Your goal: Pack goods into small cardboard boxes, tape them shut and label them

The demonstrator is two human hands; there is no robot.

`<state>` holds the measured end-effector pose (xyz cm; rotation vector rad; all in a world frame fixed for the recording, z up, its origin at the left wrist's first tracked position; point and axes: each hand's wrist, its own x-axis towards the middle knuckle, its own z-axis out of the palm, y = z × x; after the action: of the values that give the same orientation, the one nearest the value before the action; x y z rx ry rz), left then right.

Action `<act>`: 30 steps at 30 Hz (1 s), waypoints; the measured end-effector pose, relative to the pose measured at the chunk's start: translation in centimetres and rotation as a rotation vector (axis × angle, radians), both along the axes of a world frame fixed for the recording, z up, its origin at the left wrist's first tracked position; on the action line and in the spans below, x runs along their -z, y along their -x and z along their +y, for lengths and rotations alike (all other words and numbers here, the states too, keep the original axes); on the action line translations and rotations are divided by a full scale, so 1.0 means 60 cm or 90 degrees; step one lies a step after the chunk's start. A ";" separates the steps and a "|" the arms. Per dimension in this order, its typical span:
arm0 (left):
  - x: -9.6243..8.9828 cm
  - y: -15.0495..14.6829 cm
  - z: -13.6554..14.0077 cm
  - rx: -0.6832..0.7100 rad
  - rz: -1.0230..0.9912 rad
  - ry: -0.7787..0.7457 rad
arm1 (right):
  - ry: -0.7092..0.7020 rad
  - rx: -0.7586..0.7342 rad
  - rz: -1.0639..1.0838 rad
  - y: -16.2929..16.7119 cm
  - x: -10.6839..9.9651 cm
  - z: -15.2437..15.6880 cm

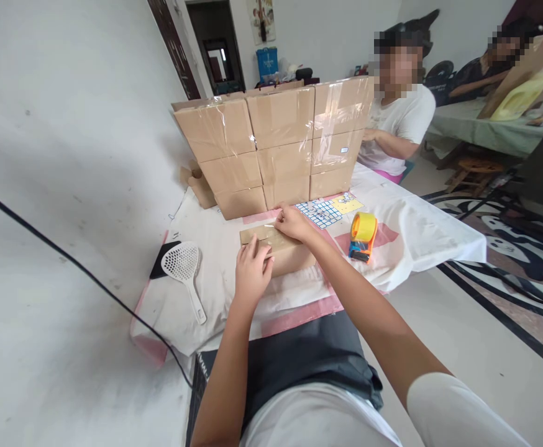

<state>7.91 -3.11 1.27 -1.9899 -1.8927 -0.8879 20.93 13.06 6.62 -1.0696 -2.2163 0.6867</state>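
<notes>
On the cloth in front of me lies a small closed cardboard box point(294, 257). My left hand point(251, 268) rests against its left end with the fingers spread, some of them on the top. Over the box's far edge is my right hand point(292, 223), its fingers curled together in a pinch. A thin white strip shows by those fingertips, but whether they hold it is too small to make out. To the right stands a tape dispenser point(363, 237) with a yellow roll, apart from both hands.
Stacked cardboard boxes point(281, 149), wrapped in clear tape, form a wall behind the small box. A white plastic skimmer point(185, 270) lies left on a black item. A black cable point(80, 279) crosses the left side. A person in a white shirt point(402, 118) sits beyond the stack.
</notes>
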 end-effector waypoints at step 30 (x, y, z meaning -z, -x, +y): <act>0.002 -0.002 -0.002 -0.019 0.019 0.001 | -0.007 0.076 -0.090 0.011 -0.021 -0.022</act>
<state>8.05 -3.24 1.13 -1.9589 -1.9030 -0.8446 20.28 11.76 7.88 -1.2680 -2.2486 0.5614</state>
